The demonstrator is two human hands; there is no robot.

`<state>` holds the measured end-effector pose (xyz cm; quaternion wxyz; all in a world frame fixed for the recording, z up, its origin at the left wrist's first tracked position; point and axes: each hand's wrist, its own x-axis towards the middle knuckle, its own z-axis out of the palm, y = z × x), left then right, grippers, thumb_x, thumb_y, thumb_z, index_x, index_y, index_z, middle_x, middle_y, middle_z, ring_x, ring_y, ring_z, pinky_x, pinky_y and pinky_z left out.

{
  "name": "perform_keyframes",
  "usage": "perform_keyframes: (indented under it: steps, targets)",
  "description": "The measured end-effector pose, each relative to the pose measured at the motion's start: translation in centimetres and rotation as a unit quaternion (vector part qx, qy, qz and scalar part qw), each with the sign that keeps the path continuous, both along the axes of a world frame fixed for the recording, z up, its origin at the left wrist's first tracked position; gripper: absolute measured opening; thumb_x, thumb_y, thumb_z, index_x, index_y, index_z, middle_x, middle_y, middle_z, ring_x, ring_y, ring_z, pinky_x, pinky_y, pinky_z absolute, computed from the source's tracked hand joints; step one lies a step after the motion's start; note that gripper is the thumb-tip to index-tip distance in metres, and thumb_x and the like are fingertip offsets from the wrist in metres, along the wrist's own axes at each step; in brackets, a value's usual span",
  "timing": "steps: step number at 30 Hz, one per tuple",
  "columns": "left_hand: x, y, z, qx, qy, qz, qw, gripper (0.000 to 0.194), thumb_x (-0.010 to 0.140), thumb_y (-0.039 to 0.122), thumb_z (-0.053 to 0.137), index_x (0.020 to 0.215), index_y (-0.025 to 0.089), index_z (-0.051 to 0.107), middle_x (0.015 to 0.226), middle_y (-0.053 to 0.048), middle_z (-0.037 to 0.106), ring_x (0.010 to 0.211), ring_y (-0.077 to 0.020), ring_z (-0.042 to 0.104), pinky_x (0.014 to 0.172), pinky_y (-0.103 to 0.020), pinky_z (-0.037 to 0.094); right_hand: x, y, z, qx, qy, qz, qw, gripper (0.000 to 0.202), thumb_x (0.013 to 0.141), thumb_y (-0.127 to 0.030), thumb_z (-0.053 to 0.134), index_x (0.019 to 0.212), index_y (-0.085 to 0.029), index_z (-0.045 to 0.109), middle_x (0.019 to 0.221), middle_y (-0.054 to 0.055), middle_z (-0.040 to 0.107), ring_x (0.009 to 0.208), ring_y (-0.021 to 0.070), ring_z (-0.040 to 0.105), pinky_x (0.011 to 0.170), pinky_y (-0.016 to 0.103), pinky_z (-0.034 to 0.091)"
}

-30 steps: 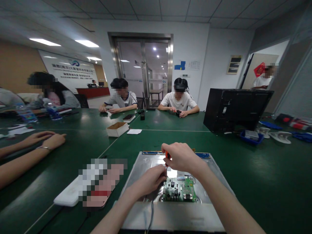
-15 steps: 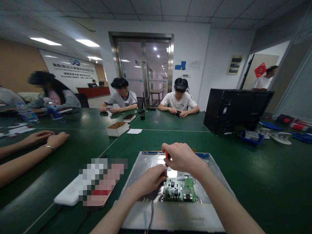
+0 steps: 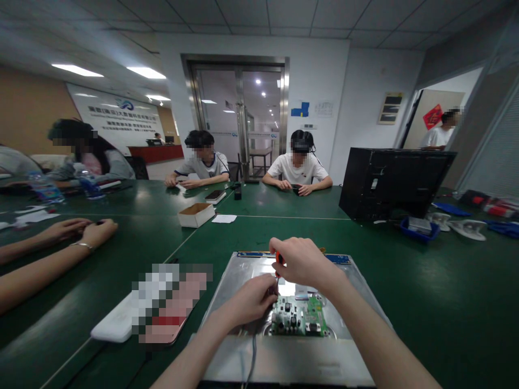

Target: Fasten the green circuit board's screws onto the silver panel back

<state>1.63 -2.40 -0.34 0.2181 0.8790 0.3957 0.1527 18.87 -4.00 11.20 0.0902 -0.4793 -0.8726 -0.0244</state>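
My right hand is closed round the orange handle of a screwdriver, whose shaft points down at the upper left corner of a green circuit board. Close by the tip, my left hand has its fingers pinched together at the board's corner; whatever they hold, if anything, is hidden. The board lies on the metal back of a flat display panel, which has a blue strip along its far edge. A grey cable runs down the panel below my left hand.
A white power bank and a pink phone lie left of the panel. A co-worker's hands rest further left. Ahead are a small open box and two people. A black monitor and a blue tray stand right.
My hands and the screwdriver stay almost where they were on the board. At the left, the co-worker's hands have shifted slightly.
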Motion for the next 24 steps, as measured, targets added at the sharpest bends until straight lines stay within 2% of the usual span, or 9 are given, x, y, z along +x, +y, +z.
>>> perform_keyframes:
  steps: [24]
  targets:
    - [-0.13,0.21,-0.58,-0.004,-0.004,0.008,1.0,0.009,0.086,0.018,0.046,0.089,0.018,0.054,0.092,-0.005,0.062,0.079,-0.0183,0.054,0.07,-0.029,0.041,0.02,-0.08,0.03,0.008,-0.002,0.006,1.0,0.022,0.083,-0.027,0.054,0.105,-0.025,0.054,0.094,0.003,0.07,0.085,0.021,0.064,0.061,0.027,0.032]
